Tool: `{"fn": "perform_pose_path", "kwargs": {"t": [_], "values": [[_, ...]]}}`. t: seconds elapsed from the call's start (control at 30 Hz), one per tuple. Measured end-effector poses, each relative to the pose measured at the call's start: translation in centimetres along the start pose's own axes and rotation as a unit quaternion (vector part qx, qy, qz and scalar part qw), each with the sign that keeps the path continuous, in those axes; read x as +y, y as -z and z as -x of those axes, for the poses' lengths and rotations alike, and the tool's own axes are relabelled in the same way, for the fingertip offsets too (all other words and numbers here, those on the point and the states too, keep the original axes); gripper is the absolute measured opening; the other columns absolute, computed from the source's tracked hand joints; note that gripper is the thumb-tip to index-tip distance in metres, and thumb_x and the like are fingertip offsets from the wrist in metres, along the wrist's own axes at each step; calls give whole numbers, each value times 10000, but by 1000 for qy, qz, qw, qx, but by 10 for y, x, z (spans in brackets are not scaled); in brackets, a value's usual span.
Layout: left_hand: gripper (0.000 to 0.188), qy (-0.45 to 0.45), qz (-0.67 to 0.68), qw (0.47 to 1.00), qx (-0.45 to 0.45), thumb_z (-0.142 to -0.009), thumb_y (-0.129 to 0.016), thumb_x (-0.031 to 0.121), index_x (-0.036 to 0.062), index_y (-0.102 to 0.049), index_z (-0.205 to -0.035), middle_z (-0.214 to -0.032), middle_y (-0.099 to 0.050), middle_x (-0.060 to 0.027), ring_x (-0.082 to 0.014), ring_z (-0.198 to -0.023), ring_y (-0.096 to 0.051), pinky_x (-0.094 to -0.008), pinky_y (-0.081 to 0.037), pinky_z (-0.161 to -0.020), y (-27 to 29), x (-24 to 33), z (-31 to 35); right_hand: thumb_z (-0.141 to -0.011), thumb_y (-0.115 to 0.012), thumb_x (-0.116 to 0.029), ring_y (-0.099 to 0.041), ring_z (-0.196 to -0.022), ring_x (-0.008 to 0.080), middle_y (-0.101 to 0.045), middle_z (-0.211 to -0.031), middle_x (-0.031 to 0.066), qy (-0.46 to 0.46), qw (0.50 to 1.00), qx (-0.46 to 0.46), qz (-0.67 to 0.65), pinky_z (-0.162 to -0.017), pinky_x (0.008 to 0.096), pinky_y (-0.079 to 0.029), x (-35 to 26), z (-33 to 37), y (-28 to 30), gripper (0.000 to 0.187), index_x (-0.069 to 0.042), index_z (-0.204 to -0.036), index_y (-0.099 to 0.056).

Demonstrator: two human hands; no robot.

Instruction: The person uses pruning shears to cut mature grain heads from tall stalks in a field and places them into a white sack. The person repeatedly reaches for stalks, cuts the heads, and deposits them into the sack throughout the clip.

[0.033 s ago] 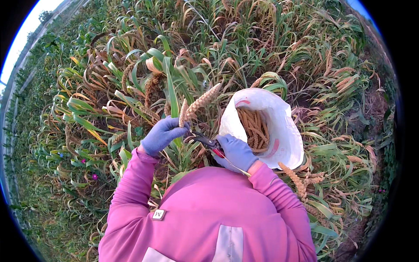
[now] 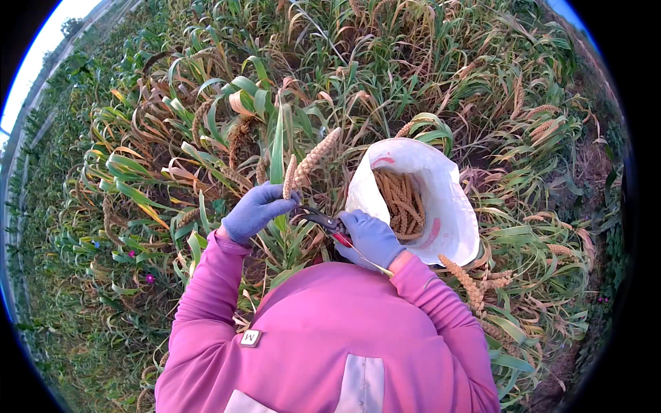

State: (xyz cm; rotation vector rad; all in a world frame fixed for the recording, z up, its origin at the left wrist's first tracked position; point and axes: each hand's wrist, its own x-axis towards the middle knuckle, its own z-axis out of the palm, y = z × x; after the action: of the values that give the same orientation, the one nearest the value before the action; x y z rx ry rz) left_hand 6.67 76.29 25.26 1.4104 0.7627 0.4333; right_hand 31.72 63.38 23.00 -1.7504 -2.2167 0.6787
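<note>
My left hand [image 2: 260, 212], in a blue-grey glove, pinches two tan millet heads at their stems. The longer millet head [image 2: 318, 157] leans up to the right; the shorter millet head [image 2: 290, 177] stands nearly upright beside it. My gloved right hand [image 2: 370, 236] is closed round dark pruning shears [image 2: 322, 220] with a red part on the handle. Their blades point left, close to the stems below my left fingers; whether they touch cannot be made out. Beside my right hand, a white bag [image 2: 451, 186] gapes, holding several cut millet heads [image 2: 401, 205].
Millet plants with green and drying leaves surround me. A long leaf [image 2: 277, 141] rises behind my left hand. More millet heads [image 2: 474, 289] hang right of my right forearm, below the bag. A pale track [image 2: 41, 124] runs along the far left edge.
The held millet heads have shifted slightly, the longer one's tip moving left. The long leaf behind them has swung a little to the right and stands straighter. Both hands stay almost in place.
</note>
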Motion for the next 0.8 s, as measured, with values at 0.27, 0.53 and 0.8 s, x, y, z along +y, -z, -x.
{"fn": "perform_pose_path", "kwargs": {"t": [0.27,0.53,0.8], "values": [[274,73,23,997,21,-922,-591,113,-30,-634,-1152,-1087,-651,-46,-108,-992,-584,-265,-458,-911,-6,8,-1,-821,-666,-377,-609,-965,373,-569,-1063,213,-39,997,-65,-21,-838,441,-484,-23,-8,4,529,-20,-1169,-490],[234,34,-28,999,14,-908,-634,138,-29,-663,-1069,-875,-646,15,-65,-761,-562,-230,-465,-702,-19,1,-4,-803,-684,-397,-631,-909,352,-598,-1021,176,-5,999,-32,-7,-786,437,-500,-25,-9,-10,508,-44,-1131,-522],[189,6,-29,996,84,-887,-644,115,-22,-696,-1006,-840,-647,12,-55,-775,-553,-217,-443,-716,-27,44,-2,-887,-569,-331,-651,-833,380,-653,-931,197,-47,995,-74,-56,-732,483,-488,-24,17,24,286,-68,-996,-544]]}}
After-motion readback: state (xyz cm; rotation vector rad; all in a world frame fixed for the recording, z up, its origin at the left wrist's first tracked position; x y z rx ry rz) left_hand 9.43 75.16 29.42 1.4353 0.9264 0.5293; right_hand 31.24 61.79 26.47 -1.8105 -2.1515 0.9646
